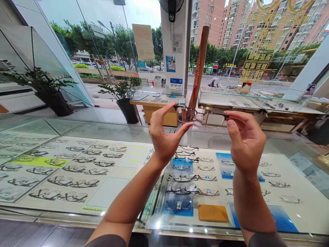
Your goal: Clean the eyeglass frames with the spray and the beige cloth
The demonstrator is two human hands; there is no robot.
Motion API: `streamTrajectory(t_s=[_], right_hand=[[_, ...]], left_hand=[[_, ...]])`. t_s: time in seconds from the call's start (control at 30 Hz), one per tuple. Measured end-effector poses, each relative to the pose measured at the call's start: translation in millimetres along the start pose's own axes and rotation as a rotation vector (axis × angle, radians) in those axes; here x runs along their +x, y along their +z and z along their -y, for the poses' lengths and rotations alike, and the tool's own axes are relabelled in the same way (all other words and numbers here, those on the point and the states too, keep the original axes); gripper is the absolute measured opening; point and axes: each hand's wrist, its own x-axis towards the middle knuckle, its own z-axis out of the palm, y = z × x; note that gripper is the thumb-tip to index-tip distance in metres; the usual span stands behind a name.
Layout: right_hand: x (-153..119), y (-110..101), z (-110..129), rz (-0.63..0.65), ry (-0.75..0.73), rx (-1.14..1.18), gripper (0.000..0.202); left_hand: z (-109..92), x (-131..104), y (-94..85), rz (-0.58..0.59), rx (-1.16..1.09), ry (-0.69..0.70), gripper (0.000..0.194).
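Note:
A pair of eyeglasses [199,113] with dark upper rims and clear lenses is held up in the air above the glass display case. My left hand [166,132] has it at the left end, index finger at the frame's corner and thumb under the left lens. At the right end, my right hand [245,137] pinches the hinge area between thumb and index finger. The temples are hard to make out. Below my hands, several other eyeglasses [181,177] lie in rows inside the case, beside an orange-brown rectangular pad [213,213].
More eyeglasses [74,183] fill the left display case [108,192]. Beyond the counter stand a potted plant [127,109], a larger potted plant [52,99], a leaning wooden post [199,68] and further glass showcases [231,99]. A wall fan [171,8] hangs on the pillar.

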Motion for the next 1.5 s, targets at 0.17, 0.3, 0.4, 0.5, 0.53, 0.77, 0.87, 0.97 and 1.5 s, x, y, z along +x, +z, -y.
streamTrajectory(t_s=[0.17,0.3,0.4,0.5,0.53,0.77,0.87,0.97,1.5], right_hand=[[0.5,-1.3,2.5,-0.039,0.046,0.085,0.013],[0.5,-3.0,4.1,-0.027,0.108,0.174,0.012],[0.7,-4.8,4.0,-0.008,0.164,0.227,0.013],[1.1,-5.8,3.3,0.012,0.191,0.260,0.013],[1.3,-6.0,2.8,0.022,0.199,0.265,0.013],[5.8,-9.7,-3.7,0.076,0.166,0.191,0.017],[8.5,-11.1,-4.1,0.142,0.055,-0.052,0.014],[9.7,-10.0,-3.8,0.276,-0.010,-0.212,0.008],[15.8,-14.8,-15.2,0.552,0.171,-0.087,0.015]], left_hand=[[0.4,-1.2,1.0,0.054,-0.070,-0.013,0.068],[-0.2,-2.1,1.6,0.083,-0.115,-0.032,0.068],[0.1,-2.9,3.4,0.086,-0.149,-0.056,0.068],[0.8,-4.4,5.5,0.098,-0.176,-0.070,0.068],[1.0,-5.0,6.0,0.103,-0.177,-0.074,0.068],[0.6,-1.5,1.8,0.136,-0.069,-0.019,0.066],[-1.4,2.4,-0.9,0.179,0.033,0.101,0.065],[-5.1,4.0,-1.6,0.225,0.106,0.198,0.063],[-11.3,3.8,-5.2,0.320,0.003,0.175,0.062]])
